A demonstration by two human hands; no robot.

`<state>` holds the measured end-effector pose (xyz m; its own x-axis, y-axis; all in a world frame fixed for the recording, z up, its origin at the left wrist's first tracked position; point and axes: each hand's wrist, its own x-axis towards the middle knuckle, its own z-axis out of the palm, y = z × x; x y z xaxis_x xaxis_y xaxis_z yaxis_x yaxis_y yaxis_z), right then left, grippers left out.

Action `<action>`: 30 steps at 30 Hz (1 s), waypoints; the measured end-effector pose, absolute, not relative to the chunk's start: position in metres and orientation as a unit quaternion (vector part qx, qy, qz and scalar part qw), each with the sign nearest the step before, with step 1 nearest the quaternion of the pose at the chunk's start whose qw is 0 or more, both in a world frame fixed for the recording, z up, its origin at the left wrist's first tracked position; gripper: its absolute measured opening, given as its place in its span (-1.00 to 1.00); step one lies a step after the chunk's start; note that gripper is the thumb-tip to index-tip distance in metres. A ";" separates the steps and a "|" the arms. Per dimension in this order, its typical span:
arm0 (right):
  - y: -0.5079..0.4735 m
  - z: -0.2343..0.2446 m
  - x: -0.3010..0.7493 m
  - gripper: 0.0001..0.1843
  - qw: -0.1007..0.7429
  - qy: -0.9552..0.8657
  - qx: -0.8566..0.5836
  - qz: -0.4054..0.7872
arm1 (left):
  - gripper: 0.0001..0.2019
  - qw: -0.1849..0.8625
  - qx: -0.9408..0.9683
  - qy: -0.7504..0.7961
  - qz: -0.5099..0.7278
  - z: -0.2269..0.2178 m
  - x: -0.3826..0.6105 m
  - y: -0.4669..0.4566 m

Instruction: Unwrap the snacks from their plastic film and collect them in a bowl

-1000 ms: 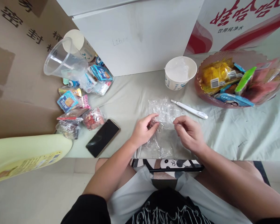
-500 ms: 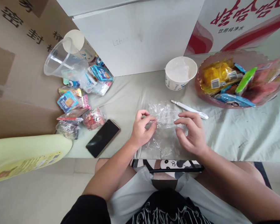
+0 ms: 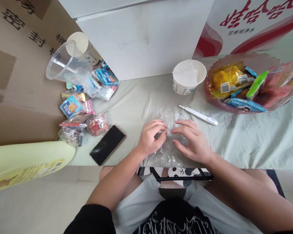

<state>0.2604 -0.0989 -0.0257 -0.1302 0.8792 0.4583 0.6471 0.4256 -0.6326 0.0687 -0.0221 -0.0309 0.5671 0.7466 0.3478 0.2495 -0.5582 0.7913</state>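
A crumpled clear plastic bag (image 3: 166,152) lies on the pale green cloth near the table's front edge. My left hand (image 3: 150,138) pinches the bag's folded upper edge with curled fingers. My right hand (image 3: 191,141) lies on the bag just to the right, its fingers stretched toward the left hand and pressing the plastic down. What sits inside the bag is too hidden to name.
A white pen-like tool (image 3: 198,114) lies beyond the hands. A white paper bowl (image 3: 188,76) and a snack-filled bowl (image 3: 246,84) stand at the back right. A phone (image 3: 107,144), loose snack packets (image 3: 80,110) and a tipped clear cup (image 3: 65,66) are at the left. A white box (image 3: 146,35) stands behind.
The bag's top has been folded down toward me. My hands have drawn together over it, and my right hand has gone from a pinch to flat, stretched fingers.
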 end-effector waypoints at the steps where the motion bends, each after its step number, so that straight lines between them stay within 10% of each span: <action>1: -0.098 -0.026 0.260 -0.89 0.403 -0.738 -0.521 0.147 | -0.88 0.353 0.812 0.308 0.348 -0.031 0.069 -0.022; 20: -0.096 -0.012 0.262 -0.83 0.363 -0.560 -0.609 0.429 | -0.62 0.572 0.645 0.402 0.309 -0.023 0.070 -0.025; 30: -0.092 -0.028 0.267 -0.71 0.525 -0.404 -0.571 0.485 | -0.59 0.646 0.536 0.420 0.345 -0.036 0.068 -0.023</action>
